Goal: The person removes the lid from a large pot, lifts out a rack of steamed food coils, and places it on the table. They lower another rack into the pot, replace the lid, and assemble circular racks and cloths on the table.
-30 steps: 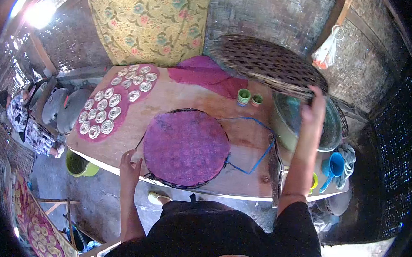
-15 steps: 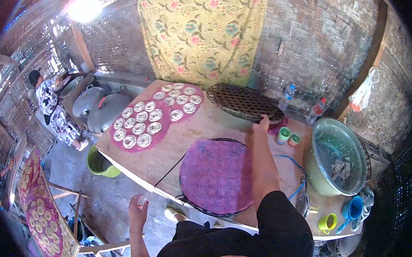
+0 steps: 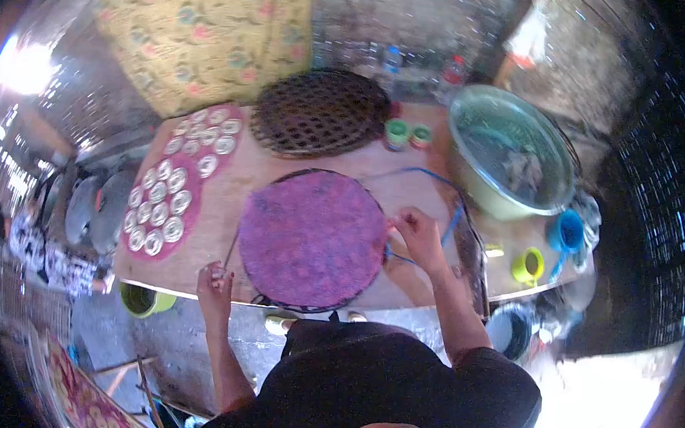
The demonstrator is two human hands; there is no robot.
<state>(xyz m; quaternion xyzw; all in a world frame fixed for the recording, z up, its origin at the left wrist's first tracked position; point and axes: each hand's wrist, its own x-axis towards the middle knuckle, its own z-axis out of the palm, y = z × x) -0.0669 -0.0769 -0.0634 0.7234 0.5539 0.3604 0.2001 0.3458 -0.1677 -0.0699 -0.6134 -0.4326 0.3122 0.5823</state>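
Observation:
A round purple cloth (image 3: 310, 239) covers a dark-rimmed round tray in front of me. My right hand (image 3: 420, 235) is at the tray's right edge, its fingers drawn together; blur hides what, if anything, is between them. My left hand (image 3: 215, 281) hovers by the table's front edge, left of the tray, with its fingers loosely bent and apart. A thin black cord (image 3: 232, 247) runs from the tray's left side toward that hand. Behind the cloth lies a dark woven lattice tray (image 3: 317, 112).
Pale coils lie on pink round cloths (image 3: 183, 233) at the left. Two small green containers (image 3: 397, 133), a large green tub (image 3: 461, 170), a yellow mug (image 3: 527, 264) and a blue dipper (image 3: 566, 230) are at the right. Another person (image 3: 42, 249) is beside large pots.
My right hand has left the lattice tray and come back to the purple cloth's right edge. My left hand has risen toward the table edge. The view has swung right.

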